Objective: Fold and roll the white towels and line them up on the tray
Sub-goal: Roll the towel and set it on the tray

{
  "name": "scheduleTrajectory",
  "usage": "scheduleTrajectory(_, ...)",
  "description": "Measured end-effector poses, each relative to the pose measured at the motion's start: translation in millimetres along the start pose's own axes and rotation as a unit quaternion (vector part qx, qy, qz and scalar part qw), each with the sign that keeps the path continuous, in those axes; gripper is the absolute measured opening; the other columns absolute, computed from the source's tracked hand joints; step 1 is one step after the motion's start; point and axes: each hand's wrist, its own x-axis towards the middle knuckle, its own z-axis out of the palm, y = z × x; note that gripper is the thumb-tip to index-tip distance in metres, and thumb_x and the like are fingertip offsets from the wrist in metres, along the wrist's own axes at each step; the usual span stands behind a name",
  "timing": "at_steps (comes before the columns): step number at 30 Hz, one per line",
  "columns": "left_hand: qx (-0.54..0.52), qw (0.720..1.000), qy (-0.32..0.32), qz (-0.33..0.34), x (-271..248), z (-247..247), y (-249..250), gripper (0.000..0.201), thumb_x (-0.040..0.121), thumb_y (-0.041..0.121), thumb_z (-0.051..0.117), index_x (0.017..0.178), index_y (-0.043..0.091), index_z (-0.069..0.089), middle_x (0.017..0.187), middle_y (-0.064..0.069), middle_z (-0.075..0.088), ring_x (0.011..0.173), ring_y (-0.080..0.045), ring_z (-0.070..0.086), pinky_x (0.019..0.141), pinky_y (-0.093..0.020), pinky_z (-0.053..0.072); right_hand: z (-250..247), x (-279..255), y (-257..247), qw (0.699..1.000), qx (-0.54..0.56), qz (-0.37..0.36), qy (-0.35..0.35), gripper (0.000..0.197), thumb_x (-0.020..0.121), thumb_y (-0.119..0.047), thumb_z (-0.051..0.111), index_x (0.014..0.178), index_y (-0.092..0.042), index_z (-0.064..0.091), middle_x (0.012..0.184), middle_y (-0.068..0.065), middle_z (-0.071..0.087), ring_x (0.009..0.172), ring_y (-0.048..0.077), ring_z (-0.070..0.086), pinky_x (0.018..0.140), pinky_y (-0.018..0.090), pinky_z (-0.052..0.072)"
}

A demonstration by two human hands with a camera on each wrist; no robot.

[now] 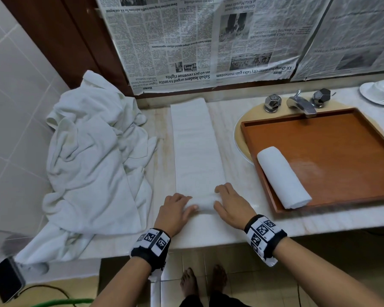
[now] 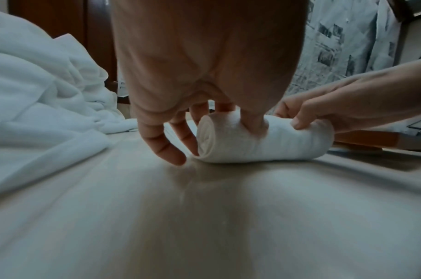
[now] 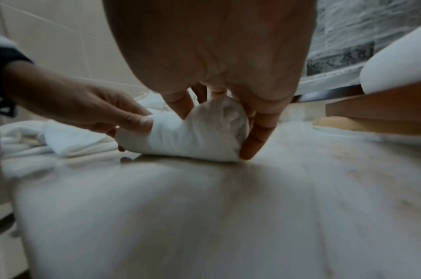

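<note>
A long folded white towel (image 1: 196, 147) lies on the counter, running away from me. Its near end is rolled into a small roll (image 1: 203, 204) (image 2: 264, 143) (image 3: 192, 137). My left hand (image 1: 177, 209) (image 2: 216, 120) grips the roll's left end with thumb and curled fingers. My right hand (image 1: 228, 204) (image 3: 228, 117) grips its right end the same way. To the right, a wooden tray (image 1: 341, 196) rests over the sink and holds one finished rolled towel (image 1: 283, 177) along its left side.
A heap of loose white towels (image 1: 93, 160) covers the counter's left part and hangs over the front edge. The tap (image 1: 302, 104) and two knobs stand behind the tray. At the far right are a white cup and saucer (image 1: 380, 90). A phone (image 1: 6, 280) lies at lower left.
</note>
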Motion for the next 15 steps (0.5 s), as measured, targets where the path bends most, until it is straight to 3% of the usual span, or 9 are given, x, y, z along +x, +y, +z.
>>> scheduleTrajectory(3, -0.01, 0.999, -0.023, -0.022, 6.0, 0.2, 1.5, 0.052, 0.1, 0.056, 0.038, 0.136, 0.022, 0.055, 0.129, -0.002, 0.053, 0.12, -0.026, 0.045, 0.102, -0.041, 0.04, 2.2, 2.3, 3.0, 0.997, -0.069, -0.032, 0.023, 0.037, 0.096, -0.033, 0.029, 0.107, -0.012, 0.057, 0.107, 0.003, 0.052, 0.092, 0.022, 0.051, 0.077, 0.035, 0.045)
scheduleTrajectory(7, -0.037, 0.999, -0.017, -0.006, 6.6, 1.7, -1.7, 0.045, 0.102, 0.056, 0.025, 0.133, 0.034, 0.049, 0.121, 0.0, 0.056, 0.112, -0.024, 0.053, 0.096, -0.039, 0.042, -1.1, 13.4, 8.3, 1.0, 0.013, 0.02, -0.014, 0.025, 0.101, -0.023, 0.04, 0.1, -0.009, 0.061, 0.094, 0.002, 0.052, 0.088, 0.019, 0.047, 0.079, 0.034, 0.042)
scheduleTrajectory(10, -0.047, 0.999, -0.004, -0.009, 4.2, 0.0, 4.0, 0.037, 0.105, 0.042, 0.036, 0.134, 0.028, 0.054, 0.122, 0.0, 0.048, 0.108, -0.019, 0.054, 0.096, -0.034, 0.044, -5.3, 17.3, 5.2, 0.998, -0.018, 0.048, -0.025, 0.024, 0.101, -0.026, 0.037, 0.093, -0.014, 0.056, 0.089, 0.002, 0.057, 0.083, 0.024, 0.053, 0.073, 0.037, 0.042)
scheduleTrajectory(13, -0.019, 1.0, -0.008, -0.017, 6.5, 2.1, 6.1, 0.035, 0.105, 0.038, 0.037, 0.12, 0.02, 0.063, 0.111, -0.004, 0.058, 0.103, -0.022, 0.057, 0.091, -0.036, 0.044, -6.9, 14.9, -1.2, 0.995, -0.078, 0.055, -0.019, 0.029, 0.104, -0.034, 0.033, 0.099, -0.015, 0.053, 0.09, 0.003, 0.061, 0.077, 0.025, 0.055, 0.067, 0.036, 0.044)
scheduleTrajectory(15, -0.021, 0.999, -0.02, -0.034, 9.7, 5.1, 3.7, 0.031, 0.105, 0.038, 0.037, 0.105, 0.021, 0.063, 0.101, -0.003, 0.06, 0.098, -0.023, 0.058, 0.087, -0.037, 0.045, -4.7, 7.8, -3.0, 0.991, -0.115, -0.02, 0.06, 0.031, 0.103, -0.036, 0.036, 0.102, -0.014, 0.058, 0.091, 0.002, 0.06, 0.076, 0.025, 0.057, 0.065, 0.036, 0.045)
